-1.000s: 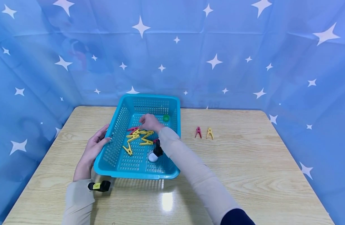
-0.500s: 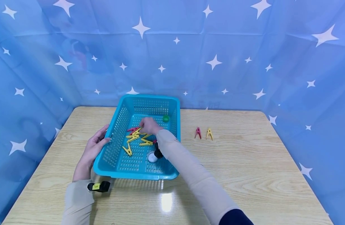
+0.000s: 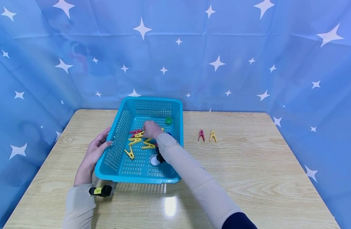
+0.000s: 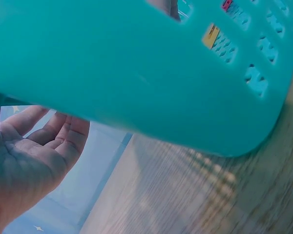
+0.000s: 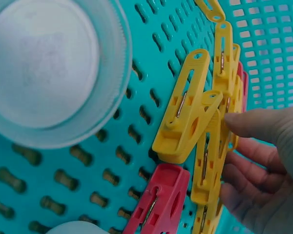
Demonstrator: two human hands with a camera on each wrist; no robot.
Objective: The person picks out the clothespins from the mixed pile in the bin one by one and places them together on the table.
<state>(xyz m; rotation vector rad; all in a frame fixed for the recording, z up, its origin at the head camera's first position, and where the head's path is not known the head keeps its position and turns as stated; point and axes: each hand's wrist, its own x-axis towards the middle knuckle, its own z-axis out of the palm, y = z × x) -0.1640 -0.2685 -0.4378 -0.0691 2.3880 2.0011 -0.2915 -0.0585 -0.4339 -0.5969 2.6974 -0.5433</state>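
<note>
A turquoise perforated basket (image 3: 138, 178) stands tipped on the table. My left hand (image 3: 93, 154) holds its left side, thumb at the rim and the other fingers outside, under the rim in the left wrist view. My right hand (image 3: 152, 129) reaches inside over a cluster of clothespins. In the right wrist view its thumb and curled fingers pinch a yellow clothespin (image 5: 216, 146) among overlapping ones. A separate yellow clothespin (image 3: 129, 153) lies nearer the front. A red clothespin (image 5: 158, 200) lies beside the cluster, and another red clothespin (image 3: 134, 131) is behind it.
The basket also holds a round container with a white top (image 3: 154, 160), a green round piece (image 3: 168, 121) and a partly hidden blue piece (image 3: 169, 134). On the table (image 3: 249, 175) to the right lie a red clothespin (image 3: 201, 135) and a yellow clothespin (image 3: 212, 136). A starred curtain hangs behind.
My right hand has come down and slightly nearer onto the clothespin cluster, with its fingers now at a yellow clothespin. The left hand and basket stay in place.
</note>
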